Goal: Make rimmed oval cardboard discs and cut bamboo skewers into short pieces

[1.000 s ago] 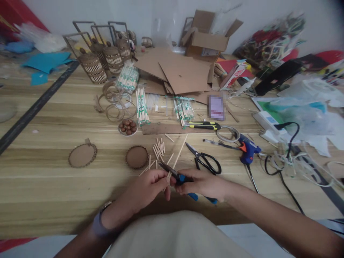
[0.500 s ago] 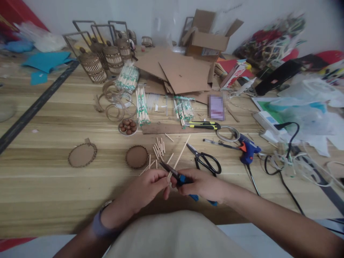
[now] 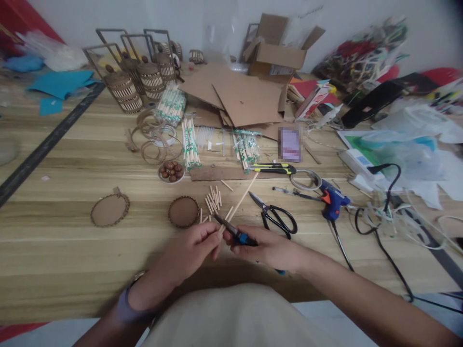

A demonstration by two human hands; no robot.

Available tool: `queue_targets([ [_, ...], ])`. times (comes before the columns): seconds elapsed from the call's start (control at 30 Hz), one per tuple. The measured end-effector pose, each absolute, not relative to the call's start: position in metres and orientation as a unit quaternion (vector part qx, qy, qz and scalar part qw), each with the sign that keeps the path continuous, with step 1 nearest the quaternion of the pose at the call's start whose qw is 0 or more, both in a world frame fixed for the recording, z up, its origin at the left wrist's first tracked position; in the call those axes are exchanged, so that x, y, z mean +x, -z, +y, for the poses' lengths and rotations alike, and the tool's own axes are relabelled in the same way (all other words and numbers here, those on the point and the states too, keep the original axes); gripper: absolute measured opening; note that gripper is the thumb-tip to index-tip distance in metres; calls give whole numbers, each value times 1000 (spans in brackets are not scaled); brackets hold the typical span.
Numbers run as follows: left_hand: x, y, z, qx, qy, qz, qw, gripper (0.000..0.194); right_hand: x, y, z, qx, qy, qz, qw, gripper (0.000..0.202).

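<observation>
My left hand (image 3: pixel 198 248) is closed, pinching a long thin wooden stick (image 3: pixel 244 195) that slants up and away to the right. A shorter piece lies close alongside it. My right hand (image 3: pixel 265 246) is wrapped round blue-handled pliers (image 3: pixel 231 229), whose dark jaws lie across the sticks just above my left fingertips. Whether the jaws bite on the wood, I cannot tell. Short cut sticks (image 3: pixel 214 198) lie in a loose group beyond my hands. Left of them sits a round shallow cardboard tray (image 3: pixel 183 212) with a dark rim.
Black-handled scissors (image 3: pixel 277 215) and a blue glue gun (image 3: pixel 334 200) with its cord lie on the right. A bowl of brown beads (image 3: pixel 171 171), a utility knife (image 3: pixel 275 168) and bagged sticks (image 3: pixel 191 143) are farther back. An oval cardboard piece (image 3: pixel 110 210) lies left.
Both hands have shifted slightly left with the stick and the pliers. The pliers' blue handles show less beneath my right hand than before.
</observation>
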State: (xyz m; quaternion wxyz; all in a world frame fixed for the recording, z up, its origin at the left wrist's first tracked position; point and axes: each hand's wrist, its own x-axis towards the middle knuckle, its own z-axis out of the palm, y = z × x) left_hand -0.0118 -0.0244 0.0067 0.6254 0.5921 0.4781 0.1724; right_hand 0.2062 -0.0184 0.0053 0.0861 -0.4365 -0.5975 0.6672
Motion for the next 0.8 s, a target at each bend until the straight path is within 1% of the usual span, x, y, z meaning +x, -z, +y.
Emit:
queue_targets([
  [0.07, -19, -10, -22, 581, -213, 498, 608, 33, 209, -9, -20, -462, -643, -606, 82, 19],
  [0.13, -25, -12, -19, 586, -229, 526, 572, 31, 211, -12, -22, -515, -566, -636, 101, 18],
  [0.23, -25, -11, -19, 639, -191, 540, 514, 30, 207, -14, -24, -565, -382, -704, 198, 15],
  [0.3, -20, -9, -21, 670, -163, 526, 498, 26, 202, -13, -22, -546, -282, -743, 264, 14],
  [0.37, -14, -7, -24, 694, -143, 519, 478, 23, 198, -8, -18, -516, -215, -773, 301, 15],
  [0.43, -9, -5, -25, 716, -116, 524, 446, 22, 194, -1, -15, -508, -175, -791, 293, 14],
  [0.5, -6, -4, -25, 737, -86, 534, 405, 22, 192, 7, -14, -525, -141, -798, 260, 12],
  [0.57, -4, -3, -24, 759, -50, 542, 358, 23, 190, 14, -15, -551, -107, -795, 230, 14],
  [0.67, 0, -2, -23, 792, 4, 542, 280, 28, 186, 20, -18, -573, -68, -789, 210, 18],
  [0.8, 8, 1, -24, 814, 25, 539, 216, 32, 177, 25, -19, -611, -21, -774, 166, 19],
])
